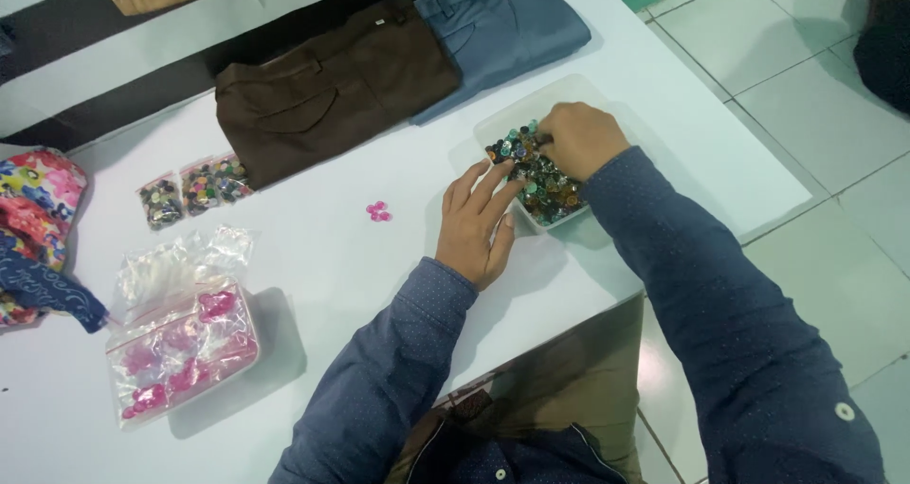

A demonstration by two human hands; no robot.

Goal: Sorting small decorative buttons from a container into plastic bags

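Our right hand point(578, 138) is curled knuckles-up in the clear plastic tray point(569, 95) w/ fingers clenched into the mixed glossy buttons point(540, 181); can't tell if one's pinched. Left hand point(474, 223) lies flat on the white counter point(332, 256), fingers released, tips touching the tray's near rim. Buttons sit directly under the right hand, so it's nearer. Small pink buttons point(378, 211) lie apart, left of the left hand.

brown trousers point(332, 91), blue trousers point(502, 24), floral cloth point(33, 209)

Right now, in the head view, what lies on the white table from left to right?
Floral cloth → clear box of pink buttons → loose pink buttons → left hand → tray of mixed buttons, under the right hand.
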